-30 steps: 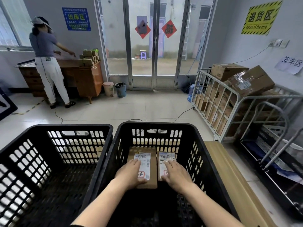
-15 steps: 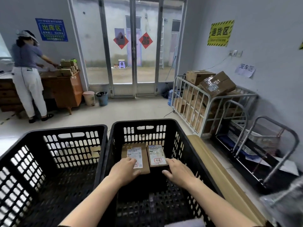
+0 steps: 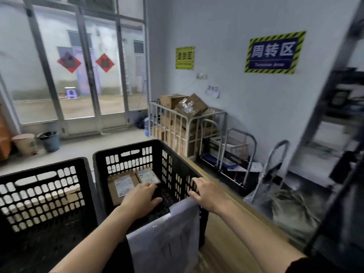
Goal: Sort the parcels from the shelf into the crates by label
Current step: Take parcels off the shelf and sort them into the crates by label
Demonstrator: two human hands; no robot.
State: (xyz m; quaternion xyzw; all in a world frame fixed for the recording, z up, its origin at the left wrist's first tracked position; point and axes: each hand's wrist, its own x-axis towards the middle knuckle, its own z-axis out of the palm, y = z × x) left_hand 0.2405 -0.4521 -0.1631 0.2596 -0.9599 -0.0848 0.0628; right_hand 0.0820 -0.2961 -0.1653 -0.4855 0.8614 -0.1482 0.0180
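Note:
Two brown parcels with white labels lie side by side on the floor of the right black crate (image 3: 126, 148): a larger one (image 3: 120, 184) and a smaller one (image 3: 148, 175). My left hand (image 3: 140, 197) hovers inside that crate just in front of them, fingers apart, holding nothing. My right hand (image 3: 206, 192) is raised over the crate's right rim, open and empty. The left black crate (image 3: 45, 172) stands beside it. A white paper sheet (image 3: 165, 239) hangs on the right crate's near wall. The grey shelf (image 3: 338, 107) rises at the far right, blurred.
A wooden bench edge (image 3: 236, 205) runs along the right of the crates. Behind it stand a white cage trolley (image 3: 187, 123) full of cardboard boxes and two hand carts (image 3: 236, 154). Two bins (image 3: 37, 143) sit by the glass doors.
Both hands have let go of the two parcels and drawn back; the right hand has lifted out over the crate's right rim. My view has swung to the right, toward the shelf.

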